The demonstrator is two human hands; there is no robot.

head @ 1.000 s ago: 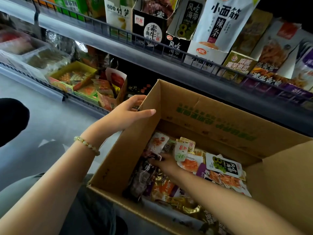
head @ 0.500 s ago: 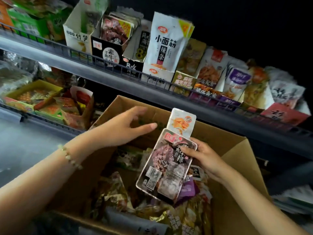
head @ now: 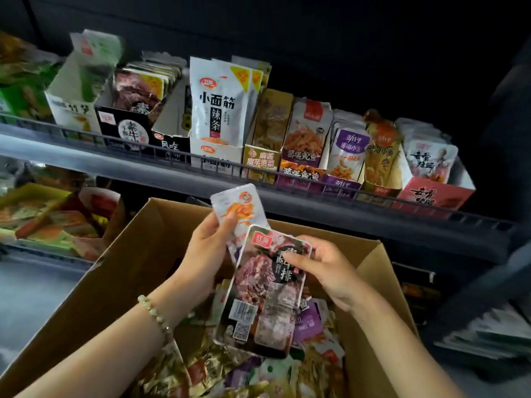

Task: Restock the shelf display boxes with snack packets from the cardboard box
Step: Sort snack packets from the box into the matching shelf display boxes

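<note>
An open cardboard box (head: 120, 271) full of mixed snack packets sits below the shelf. Above it I hold two packets. My right hand (head: 324, 271) grips a dark meat-print packet (head: 264, 291) by its upper right edge. My left hand (head: 207, 254) pinches a small white packet with orange print (head: 238, 208) that sticks up behind the dark one. A row of display boxes stands on the shelf above, among them a black box with matching dark meat packets (head: 132, 110) at the left and a white box with tall white packets (head: 218, 110).
A grey shelf rail with a wire guard (head: 172, 165) runs across above the cardboard box. Further display boxes, purple (head: 347, 156) and red (head: 428, 191), stand to the right. A lower shelf at the left carries yellow trays of packets (head: 43, 214).
My left hand left the box flap and took hold of the small white packet. Both hands and packets rose slightly toward the shelf, and the view tilted upward.
</note>
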